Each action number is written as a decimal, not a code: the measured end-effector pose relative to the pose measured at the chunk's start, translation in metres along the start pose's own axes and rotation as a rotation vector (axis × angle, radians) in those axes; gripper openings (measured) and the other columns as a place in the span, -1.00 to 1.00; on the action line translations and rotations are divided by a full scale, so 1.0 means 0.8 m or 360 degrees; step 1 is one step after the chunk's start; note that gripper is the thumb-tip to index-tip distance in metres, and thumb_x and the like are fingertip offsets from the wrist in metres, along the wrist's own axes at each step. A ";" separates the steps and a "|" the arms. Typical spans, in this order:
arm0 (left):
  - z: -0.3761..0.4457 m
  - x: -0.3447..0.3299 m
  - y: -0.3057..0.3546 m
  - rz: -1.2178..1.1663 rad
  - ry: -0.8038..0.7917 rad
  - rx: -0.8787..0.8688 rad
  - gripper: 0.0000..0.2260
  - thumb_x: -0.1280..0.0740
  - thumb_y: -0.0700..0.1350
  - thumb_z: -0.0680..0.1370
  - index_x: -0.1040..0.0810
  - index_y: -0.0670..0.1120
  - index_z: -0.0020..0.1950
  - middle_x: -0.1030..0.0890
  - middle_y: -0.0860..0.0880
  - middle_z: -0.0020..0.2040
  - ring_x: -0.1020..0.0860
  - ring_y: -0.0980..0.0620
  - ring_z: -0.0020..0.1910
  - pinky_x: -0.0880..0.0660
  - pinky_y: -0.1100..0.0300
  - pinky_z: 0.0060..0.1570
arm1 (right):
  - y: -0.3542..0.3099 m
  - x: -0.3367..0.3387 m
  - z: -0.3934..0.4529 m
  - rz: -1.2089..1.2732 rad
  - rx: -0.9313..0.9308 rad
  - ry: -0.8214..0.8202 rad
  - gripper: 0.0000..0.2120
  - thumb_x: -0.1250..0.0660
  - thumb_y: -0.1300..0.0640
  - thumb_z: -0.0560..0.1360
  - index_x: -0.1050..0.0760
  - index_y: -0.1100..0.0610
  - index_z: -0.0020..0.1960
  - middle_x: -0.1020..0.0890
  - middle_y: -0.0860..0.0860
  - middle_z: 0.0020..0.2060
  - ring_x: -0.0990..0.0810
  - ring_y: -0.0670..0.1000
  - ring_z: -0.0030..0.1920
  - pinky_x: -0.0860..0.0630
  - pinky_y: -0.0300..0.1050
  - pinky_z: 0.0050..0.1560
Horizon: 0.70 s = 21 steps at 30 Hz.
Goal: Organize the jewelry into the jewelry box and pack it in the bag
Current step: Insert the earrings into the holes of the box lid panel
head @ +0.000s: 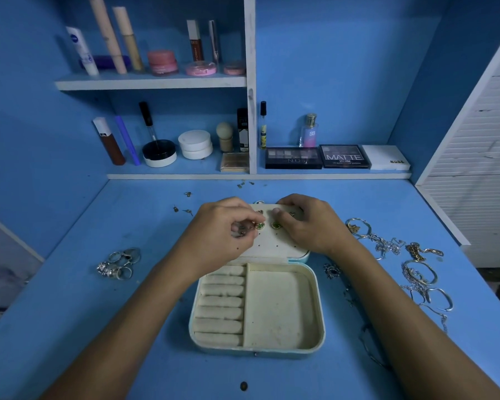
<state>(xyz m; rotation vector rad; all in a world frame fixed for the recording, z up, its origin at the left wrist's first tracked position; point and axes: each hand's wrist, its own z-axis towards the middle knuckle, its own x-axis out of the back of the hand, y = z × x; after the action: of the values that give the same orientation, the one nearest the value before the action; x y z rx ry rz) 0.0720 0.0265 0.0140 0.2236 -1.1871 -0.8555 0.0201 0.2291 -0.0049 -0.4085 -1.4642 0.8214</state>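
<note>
A cream jewelry box [283, 310] lies open on the blue desk [358, 197], its base nearest the person and its lid [272, 243] folded flat away from them. The base has a row of padded ring rolls [220, 304] on the left and one bare open compartment [277, 307] on the right. The lid's inner panel is dotted with small holes, and both hands are over it. The left hand [223, 229] has its fingers curled, pinching a small green-stoned earring [259, 226] against the panel. The right hand [306, 223] is curled over the far right part of the lid, its thumb tip resting just above a second green earring [276, 225] that sits on the panel beside the first; whether it actually grips anything cannot be told. To the left of the box, well apart from it, lies a cluster of silver rings [119, 262]. To the right lies a spread of bangles and chains [401, 255] in silver and gold tones, and a small dark-stoned piece [332, 270] lies just beside the box's right corner. A few tiny earrings [185, 210] are scattered on the desk beyond the left hand, near the shelf edge. Behind the desk, shelves [156, 82] hold tubes, jars, compacts, a perfume bottle [309, 131] and three eyeshadow palettes [344, 157].
</note>
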 end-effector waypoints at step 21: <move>0.006 0.000 0.004 0.0198 -0.0180 0.0221 -0.84 -0.51 -0.08 0.47 -0.73 0.08 0.03 -0.63 0.24 -0.12 -0.47 0.20 0.01 -0.37 0.40 0.01 | 0.002 0.000 0.000 0.0012 0.0007 -0.0004 -0.73 -0.29 -0.12 0.59 -0.58 0.01 0.16 -0.64 -0.07 0.00 -0.55 -0.04 0.04 -0.41 -0.18 -0.05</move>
<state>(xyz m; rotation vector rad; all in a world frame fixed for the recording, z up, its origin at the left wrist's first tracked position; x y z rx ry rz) 0.0691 0.0303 0.0182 0.2138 -1.3536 -0.6847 0.0194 0.2302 -0.0059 -0.4100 -1.4640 0.8315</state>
